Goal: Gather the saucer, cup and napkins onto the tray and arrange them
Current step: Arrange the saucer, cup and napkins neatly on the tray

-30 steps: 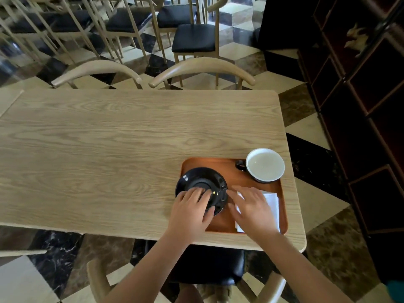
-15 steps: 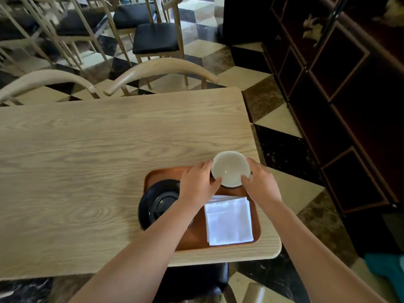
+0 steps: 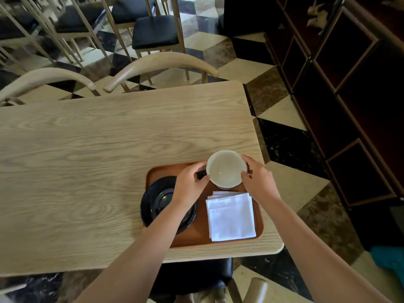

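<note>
An orange-brown tray (image 3: 259, 224) lies at the near right corner of the wooden table. On its far right part stands the cup (image 3: 226, 168), dark outside and white inside. My left hand (image 3: 189, 186) grips its dark handle and my right hand (image 3: 256, 179) wraps its right side. The black saucer (image 3: 158, 201) sits on the tray's left part, overhanging the left rim, partly under my left forearm. A stack of folded white napkins (image 3: 231, 216) lies on the tray's near right part.
The light wooden table (image 3: 98, 160) stretches left and away. Two curved chair backs (image 3: 159, 62) stand at its far edge. A black chair seat (image 3: 196, 274) is below the near edge. Dark shelving (image 3: 349, 95) lines the right side.
Both hands left the saucer and napkins and moved to the cup, closing around it. The view shifted, so the tray sits more central now.
</note>
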Motion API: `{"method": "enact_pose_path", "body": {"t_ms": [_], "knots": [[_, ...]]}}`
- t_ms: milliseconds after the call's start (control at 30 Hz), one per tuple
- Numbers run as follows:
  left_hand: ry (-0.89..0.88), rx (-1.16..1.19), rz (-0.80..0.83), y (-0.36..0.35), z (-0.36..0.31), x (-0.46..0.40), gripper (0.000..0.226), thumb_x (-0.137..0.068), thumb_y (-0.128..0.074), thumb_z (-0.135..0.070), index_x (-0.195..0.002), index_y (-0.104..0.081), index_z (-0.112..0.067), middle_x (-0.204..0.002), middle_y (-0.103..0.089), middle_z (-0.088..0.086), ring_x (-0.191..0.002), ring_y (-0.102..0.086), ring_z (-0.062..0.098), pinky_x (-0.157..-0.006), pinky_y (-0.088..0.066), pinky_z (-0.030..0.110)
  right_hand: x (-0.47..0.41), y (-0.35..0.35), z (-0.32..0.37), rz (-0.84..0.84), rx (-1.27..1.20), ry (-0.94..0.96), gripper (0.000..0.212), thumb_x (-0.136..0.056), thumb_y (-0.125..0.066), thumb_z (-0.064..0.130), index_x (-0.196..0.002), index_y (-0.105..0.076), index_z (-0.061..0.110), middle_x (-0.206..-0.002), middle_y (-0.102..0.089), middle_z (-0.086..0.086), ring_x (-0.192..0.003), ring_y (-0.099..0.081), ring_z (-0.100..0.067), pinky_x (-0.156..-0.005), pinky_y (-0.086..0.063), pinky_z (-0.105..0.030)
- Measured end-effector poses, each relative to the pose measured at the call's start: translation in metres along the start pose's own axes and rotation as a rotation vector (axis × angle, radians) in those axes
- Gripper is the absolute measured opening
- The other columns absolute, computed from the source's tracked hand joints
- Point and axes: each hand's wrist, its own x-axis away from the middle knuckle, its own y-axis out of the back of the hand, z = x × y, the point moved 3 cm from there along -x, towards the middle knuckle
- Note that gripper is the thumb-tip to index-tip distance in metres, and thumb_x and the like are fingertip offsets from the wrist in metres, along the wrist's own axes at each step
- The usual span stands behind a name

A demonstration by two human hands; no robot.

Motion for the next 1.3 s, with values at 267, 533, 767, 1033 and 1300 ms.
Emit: {"method": "enact_pose_path", "body": {"t_ms": [267, 533, 767, 1033, 1300], "knots": [[0.023, -0.008, -0.053, 0.013, 0.011, 0.012, 0.037, -0.081, -0.068, -0.013, -0.117, -0.062, -0.018, -0.115, -0.067, -0.004, -0.106, -0.058, 0.005, -0.088, -0.044, 0.021, 0.006, -0.015, 0.005, 0.040, -0.021, 0.047, 0.047, -0.086, -0.048, 0.003, -0.129, -0.046, 0.024, -0.116, -0.059, -0.002, -0.086, -0.055, -0.013, -0.056, -0.034, -0.007], [0.007, -0.087, -0.073, 0.014, 0.011, 0.019, 0.047, -0.083, -0.066, -0.014, -0.128, -0.052, -0.013, -0.127, -0.059, 0.006, -0.121, -0.049, 0.020, -0.099, -0.041, 0.032, 0.006, -0.017, 0.006, 0.069, -0.039, 0.060, 0.047, -0.089, -0.048, 0.008, -0.132, -0.041, 0.024, -0.124, -0.056, -0.004, -0.093, -0.057, -0.015, -0.062, -0.042, -0.020], [-0.492, -0.419, -0.035, -0.020, 0.002, 0.092, 0.045, -0.081, -0.053, -0.025, -0.124, -0.047, -0.016, -0.120, -0.051, 0.009, -0.111, -0.051, 0.024, -0.092, -0.048, 0.038, 0.067, -0.002, -0.029, -0.087, 0.272, 0.307, 0.042, -0.081, -0.066, 0.005, -0.121, -0.056, 0.010, -0.126, -0.060, -0.012, -0.115, -0.056, -0.031, -0.083, -0.052, -0.040], [-0.445, -0.678, 0.321, -0.070, 0.020, 0.099, 0.050, -0.093, -0.045, -0.027, -0.141, -0.030, -0.022, -0.154, -0.020, 0.015, -0.143, -0.014, 0.029, -0.115, -0.021, 0.046, 0.090, -0.013, -0.049, 0.197, 0.646, 0.490, 0.061, -0.070, -0.079, 0.030, -0.125, -0.056, 0.014, -0.137, -0.051, -0.013, -0.125, -0.047, -0.027, -0.098, -0.041, -0.048], [-0.425, -0.708, 0.298, -0.062, 0.030, 0.102, 0.052, -0.093, -0.047, -0.028, -0.142, -0.029, -0.023, -0.155, -0.018, 0.014, -0.143, -0.012, 0.027, -0.114, -0.013, 0.041, 0.091, -0.023, -0.039, 0.230, 0.685, 0.510, 0.065, -0.064, -0.083, 0.033, -0.121, -0.060, 0.015, -0.134, -0.054, -0.015, -0.121, -0.052, -0.027, -0.095, -0.046, -0.044]]}}
